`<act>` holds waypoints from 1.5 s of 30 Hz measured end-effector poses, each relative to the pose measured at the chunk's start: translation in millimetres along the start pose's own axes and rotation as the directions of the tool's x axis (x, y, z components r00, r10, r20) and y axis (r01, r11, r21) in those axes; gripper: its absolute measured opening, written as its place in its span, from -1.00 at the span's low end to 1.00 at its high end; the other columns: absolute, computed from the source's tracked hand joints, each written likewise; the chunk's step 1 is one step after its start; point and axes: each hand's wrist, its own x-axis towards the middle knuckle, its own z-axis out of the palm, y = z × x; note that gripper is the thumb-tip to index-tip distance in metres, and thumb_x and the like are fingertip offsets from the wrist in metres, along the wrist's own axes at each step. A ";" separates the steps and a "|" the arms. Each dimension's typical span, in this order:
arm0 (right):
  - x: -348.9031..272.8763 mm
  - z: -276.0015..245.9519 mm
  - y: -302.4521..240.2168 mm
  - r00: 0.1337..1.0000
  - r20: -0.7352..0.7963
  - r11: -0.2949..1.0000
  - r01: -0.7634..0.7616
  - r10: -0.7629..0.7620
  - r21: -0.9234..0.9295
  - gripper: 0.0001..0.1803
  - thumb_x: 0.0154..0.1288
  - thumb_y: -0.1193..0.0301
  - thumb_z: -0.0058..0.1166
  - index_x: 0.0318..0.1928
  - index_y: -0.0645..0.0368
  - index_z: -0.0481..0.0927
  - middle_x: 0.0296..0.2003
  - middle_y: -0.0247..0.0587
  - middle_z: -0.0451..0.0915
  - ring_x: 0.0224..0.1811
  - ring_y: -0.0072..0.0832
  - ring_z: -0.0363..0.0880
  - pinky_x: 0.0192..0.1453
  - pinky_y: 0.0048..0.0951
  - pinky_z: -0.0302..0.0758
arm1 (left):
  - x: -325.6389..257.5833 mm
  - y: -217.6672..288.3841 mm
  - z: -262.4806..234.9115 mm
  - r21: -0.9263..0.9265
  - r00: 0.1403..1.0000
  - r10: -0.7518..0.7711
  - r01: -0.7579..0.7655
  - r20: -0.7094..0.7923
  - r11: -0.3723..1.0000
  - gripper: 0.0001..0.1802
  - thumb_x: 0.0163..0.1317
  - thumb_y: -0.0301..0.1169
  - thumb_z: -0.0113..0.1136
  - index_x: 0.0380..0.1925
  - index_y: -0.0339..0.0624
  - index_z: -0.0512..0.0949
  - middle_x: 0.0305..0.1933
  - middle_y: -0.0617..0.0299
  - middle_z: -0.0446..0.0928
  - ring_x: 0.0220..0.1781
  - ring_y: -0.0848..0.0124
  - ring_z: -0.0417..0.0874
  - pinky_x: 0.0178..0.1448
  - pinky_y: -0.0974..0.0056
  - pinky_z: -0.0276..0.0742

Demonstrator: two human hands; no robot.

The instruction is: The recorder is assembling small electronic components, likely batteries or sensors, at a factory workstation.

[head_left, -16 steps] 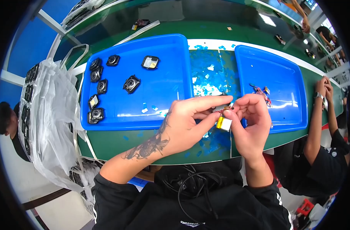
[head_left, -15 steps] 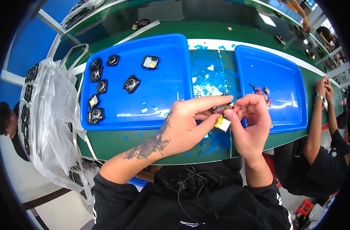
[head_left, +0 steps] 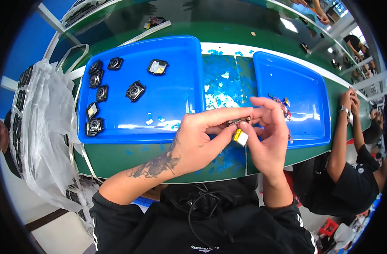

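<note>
My left hand (head_left: 202,142) and my right hand (head_left: 267,135) meet above the near edge of the green table (head_left: 117,158). Together they pinch a small dark part (head_left: 239,122) with a white and yellow block (head_left: 240,137) hanging under it. The left thumb and forefinger grip the part from the left, the right fingers from the right. Behind the hands lies a big blue tray (head_left: 168,101) with several small black square parts (head_left: 135,91) spread over its left half.
A second blue tray (head_left: 303,89) at the right holds a few small coloured bits (head_left: 280,103). Blue film scraps (head_left: 221,86) lie between the trays. A clear plastic bag (head_left: 43,127) hangs at the left. Another person's arms (head_left: 341,139) rest on the table's right end.
The white and yellow block has shifted slightly under my fingers; both hands stay in the same place.
</note>
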 end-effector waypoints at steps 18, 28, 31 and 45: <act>286.1 -18.7 85.1 0.990 -0.019 0.687 -0.110 0.138 -0.719 -0.32 -0.22 0.19 0.52 -0.06 0.26 0.60 -0.10 0.02 0.64 0.01 -0.14 0.61 0.09 -0.27 0.52 | 26.9 -16.0 -102.7 0.983 0.959 0.215 0.183 -0.185 0.030 -0.65 0.24 -0.33 0.20 0.00 -0.21 0.55 0.01 0.00 0.58 0.10 0.06 0.53 0.22 0.04 0.42; 193.1 -130.5 15.1 0.957 0.287 0.821 0.131 0.041 -0.555 -0.83 0.27 0.40 0.19 -0.20 0.23 0.64 -0.39 -0.37 0.62 -0.33 -0.63 0.55 -0.21 -0.51 0.50 | 28.0 6.3 -97.1 0.948 0.951 0.182 0.204 -0.251 0.246 -0.83 0.15 -0.44 0.29 -0.30 -0.23 0.51 -0.23 0.03 0.50 -0.21 0.09 0.59 -0.12 0.10 0.52; 140.1 -148.8 -10.6 0.857 0.440 0.646 0.180 0.267 -0.742 -0.84 0.17 0.46 0.24 -0.22 0.23 0.66 -0.36 -0.27 0.65 -0.30 -0.54 0.60 -0.16 -0.48 0.51 | 32.8 14.0 -82.5 0.673 0.933 0.032 0.234 -0.357 0.702 -0.82 0.23 -0.52 0.22 -0.17 -0.23 0.50 -0.23 0.09 0.57 -0.36 0.31 0.64 -0.29 0.28 0.57; 103.6 -123.0 16.6 0.831 0.555 0.629 0.408 0.046 -0.662 -0.81 0.08 0.53 0.25 -0.26 0.22 0.58 -0.40 -0.13 0.57 -0.33 -0.23 0.58 -0.21 -0.29 0.50 | 29.4 0.7 -27.5 -0.351 0.955 -0.290 0.251 -0.061 0.902 -0.75 0.32 -0.57 0.14 -0.03 -0.26 0.38 -0.15 -0.05 0.60 -0.17 0.17 0.73 -0.14 0.29 0.75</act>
